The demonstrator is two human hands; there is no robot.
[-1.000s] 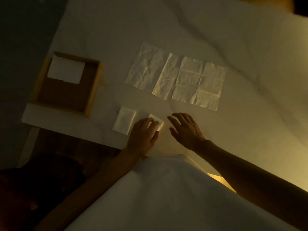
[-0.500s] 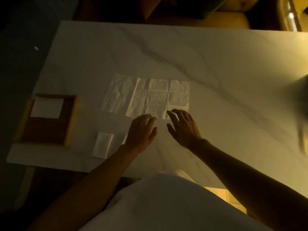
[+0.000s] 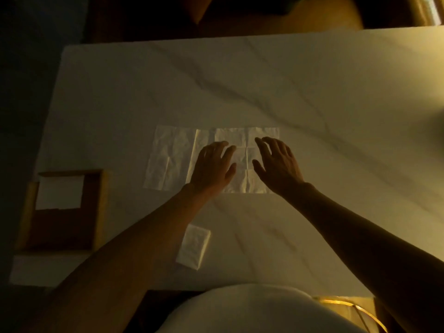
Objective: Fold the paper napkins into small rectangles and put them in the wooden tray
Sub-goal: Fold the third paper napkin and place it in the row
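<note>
Napkins [image 3: 173,162] lie flat and open in the middle of the table [image 3: 312,92], side by side. Their edges meet or lap over each other; I cannot tell which in this dim light. The left hand [image 3: 212,167] and the right hand [image 3: 278,167] are both over the sheet on the right. Their fingers are spread and loose, and they hold nothing. I cannot tell if they touch the paper yet.

One folded napkin [image 3: 193,246] sits near the front edge, just beside the left arm. Another folded piece [image 3: 60,192] lies in the far end of the wooden tray [image 3: 98,212]. The tray is at the left side of the table, well apart from the hands.

I think a few things could go wrong. The paper looks thin and the table looks smooth, so a push could make the sheet slide and not fold. If the two sheets lap over, lifting one could drag the other. A hard pull could rip it. If the left arm swings back, it could knock the folded napkin off the front edge.

I see lots of bare table behind the sheets and to the right. The left side is tight. The tray sits right at that edge, so I would reach for it slowly.
</note>
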